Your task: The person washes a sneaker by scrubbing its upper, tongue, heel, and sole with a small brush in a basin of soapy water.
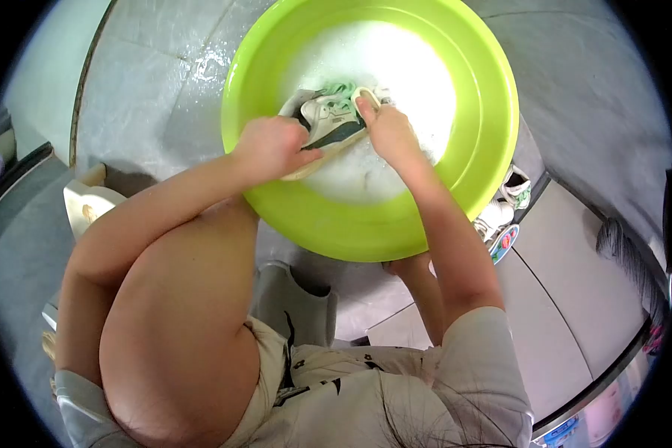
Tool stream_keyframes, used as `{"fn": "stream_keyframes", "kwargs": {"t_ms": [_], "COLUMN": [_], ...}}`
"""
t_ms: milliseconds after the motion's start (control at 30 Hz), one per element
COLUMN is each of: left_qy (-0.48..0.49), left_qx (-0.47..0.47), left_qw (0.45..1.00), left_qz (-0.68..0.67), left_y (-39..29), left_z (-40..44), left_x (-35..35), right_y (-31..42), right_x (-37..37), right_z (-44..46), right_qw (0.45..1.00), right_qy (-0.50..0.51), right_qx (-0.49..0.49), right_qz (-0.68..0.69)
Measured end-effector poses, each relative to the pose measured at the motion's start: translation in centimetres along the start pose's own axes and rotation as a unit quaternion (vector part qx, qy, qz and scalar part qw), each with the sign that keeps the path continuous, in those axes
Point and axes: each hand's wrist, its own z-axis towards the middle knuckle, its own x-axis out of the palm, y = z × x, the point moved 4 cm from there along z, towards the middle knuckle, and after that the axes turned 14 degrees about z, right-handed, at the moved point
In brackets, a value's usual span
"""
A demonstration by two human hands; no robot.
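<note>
A white sneaker (330, 116) with dark green panels and pale green laces is tilted over suds in a lime-green basin (336, 237). My left hand (272, 148) grips the sneaker at its left end, with the thumb along the side near the sole. At the other end, my right hand (390, 131) is closed around what looks like a cream brush (364, 95) with a rounded end, against the sneaker. The brush's working side is hidden. White foam (358, 179) covers the water around the sneaker.
Right of the basin lie another white shoe with green (515, 187) and a white shoe with a colourful sole (504, 243). A grey slipper (295, 306) is below the basin. A cream plastic object (93, 201) stands at left. Grey tiles (149, 89) look wet.
</note>
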Motion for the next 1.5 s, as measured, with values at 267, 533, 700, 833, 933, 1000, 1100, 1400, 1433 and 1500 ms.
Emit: {"fn": "stream_keyframes", "kwargs": {"t_ms": [267, 533, 700, 833, 933, 1000, 1100, 1400, 1433, 1500], "left_qy": [-0.038, -0.001, 0.058, -0.006, 0.002, -0.004, -0.002, 0.038, 0.03, 0.03], "left_qx": [0.012, 0.01, -0.044, -0.027, -0.019, -0.01, -0.007, -0.012, -0.006, -0.002], "left_qw": [0.999, 1.0, 0.997, 0.999, 0.999, 1.0, 1.0, 0.999, 1.0, 0.999], "left_qz": [-0.002, 0.012, -0.034, -0.034, -0.027, -0.024, -0.029, -0.022, 0.007, 0.031], "left_y": [0.1, 0.2, 0.2, 0.5, 0.4, 0.4, 0.4, -0.1, -0.2, -0.1], "left_z": [0.0, 0.0, -0.2, -0.4, 0.0, 0.0, -0.4, -0.7, -0.4, 0.1], "left_x": [0.2, 0.0, -0.8, -0.4, -0.6, -0.5, -0.1, 0.1, 0.0, 0.3], "right_y": [0.3, -0.6, -2.2, -9.5, -11.1, -7.1, 1.2, 2.7, 2.6, 2.1], "right_x": [0.5, 1.0, -3.9, -3.8, -1.9, -0.8, 4.0, 3.6, 2.4, 1.5], "right_z": [-0.1, -0.3, 0.1, 1.5, 2.5, 0.2, -4.4, -4.2, -3.2, -2.9], "right_qw": [0.999, 0.993, 0.964, 0.897, 0.938, 0.968, 0.985, 0.996, 0.998, 0.999], "right_qy": [-0.014, -0.05, -0.258, -0.441, -0.334, -0.106, -0.06, -0.023, -0.013, -0.026], "right_qx": [-0.024, -0.069, -0.043, 0.023, 0.067, -0.003, -0.133, -0.058, -0.019, 0.02], "right_qz": [-0.022, -0.084, -0.041, -0.003, 0.06, 0.226, 0.094, -0.069, -0.063, -0.043]}}
